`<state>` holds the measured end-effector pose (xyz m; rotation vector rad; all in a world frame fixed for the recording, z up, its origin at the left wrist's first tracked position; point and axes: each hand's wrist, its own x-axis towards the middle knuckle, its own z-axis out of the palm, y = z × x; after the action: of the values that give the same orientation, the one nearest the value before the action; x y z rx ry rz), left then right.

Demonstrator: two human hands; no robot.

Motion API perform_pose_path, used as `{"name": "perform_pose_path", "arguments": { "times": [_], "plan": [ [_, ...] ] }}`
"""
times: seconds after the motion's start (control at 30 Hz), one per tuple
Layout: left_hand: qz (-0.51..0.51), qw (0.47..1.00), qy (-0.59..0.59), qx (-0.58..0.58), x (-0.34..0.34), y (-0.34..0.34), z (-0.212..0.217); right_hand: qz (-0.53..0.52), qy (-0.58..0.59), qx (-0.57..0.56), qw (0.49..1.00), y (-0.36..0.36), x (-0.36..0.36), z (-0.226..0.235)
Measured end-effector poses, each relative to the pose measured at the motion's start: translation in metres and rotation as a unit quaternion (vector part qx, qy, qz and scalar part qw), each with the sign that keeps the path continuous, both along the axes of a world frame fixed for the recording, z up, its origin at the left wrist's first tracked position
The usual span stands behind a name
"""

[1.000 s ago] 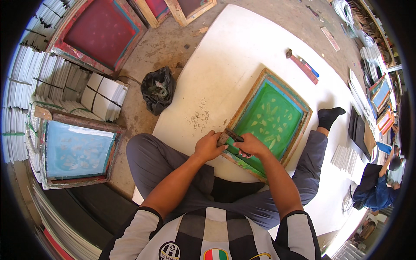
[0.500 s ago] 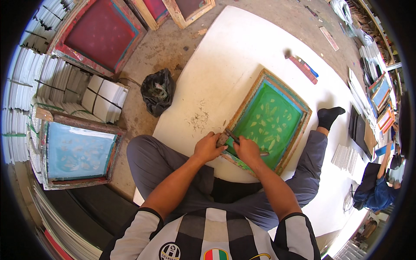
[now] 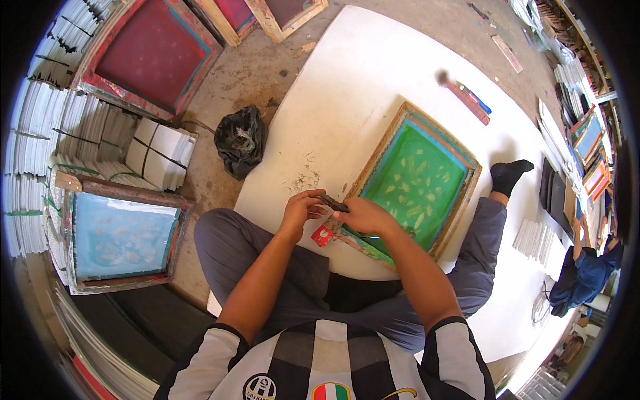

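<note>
We sit on a concrete floor [image 3: 267, 73] with a large white board [image 3: 373, 87] spread before us, a few dark scraps scattered on it near our left hand. Around us lean other frames: a red one [image 3: 150, 57] up left, a blue one [image 3: 120, 233] at our left side, and stacks of white sheets [image 3: 40, 147] along the wall. A black bag [image 3: 241, 140] lies on the floor beside the board. A red-and-blue tool [image 3: 470, 100] rests on the board's far part, well apart from us.

The green screen frame [image 3: 417, 183] lies flat on the board just ahead of our right knee, its long axis running from near-left to far-right.

Our left hand [image 3: 301, 210] and right hand [image 3: 363, 217] meet at the frame's near-left corner, both pinching a small dark strip [image 3: 332, 202] between the fingertips. The strip runs roughly left to right between the hands, slightly tilted. A small red tag [image 3: 323, 235] sits just below them, at the frame's corner.
</note>
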<state>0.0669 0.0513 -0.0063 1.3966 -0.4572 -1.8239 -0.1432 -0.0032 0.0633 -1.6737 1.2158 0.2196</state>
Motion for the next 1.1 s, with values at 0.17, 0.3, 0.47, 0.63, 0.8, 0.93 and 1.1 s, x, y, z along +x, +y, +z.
{"name": "perform_pose_path", "arguments": {
  "times": [0.17,0.3,0.47,0.63,0.8,0.93,1.1],
  "plan": [
    [-0.049,0.962,-0.255,-0.084,-0.006,0.002,-0.009,-0.026,-0.004,0.062,0.998,-0.021,-0.014,0.004],
    [-0.171,0.903,-0.352,-0.179,-0.019,-0.005,0.004,-0.011,0.009,0.053,0.999,-0.021,-0.055,0.0],
    [-0.242,0.91,-0.318,-0.113,-0.029,-0.008,0.015,0.071,0.056,0.041,0.995,-0.021,-0.071,-0.002],
    [-0.261,0.889,-0.336,-0.169,-0.031,-0.002,0.008,0.111,0.099,0.027,0.988,-0.026,-0.056,0.013],
    [-0.285,0.877,-0.332,-0.201,-0.03,-0.003,0.019,0.121,0.131,0.009,0.984,-0.023,-0.045,0.012],
    [-0.293,0.846,-0.373,-0.241,-0.032,0.0,0.021,0.142,0.176,-0.008,0.974,-0.021,-0.034,0.024],
    [-0.324,0.821,-0.411,-0.229,-0.035,0.002,0.027,0.186,0.256,0.005,0.949,-0.028,-0.009,0.043]
  ]
}}
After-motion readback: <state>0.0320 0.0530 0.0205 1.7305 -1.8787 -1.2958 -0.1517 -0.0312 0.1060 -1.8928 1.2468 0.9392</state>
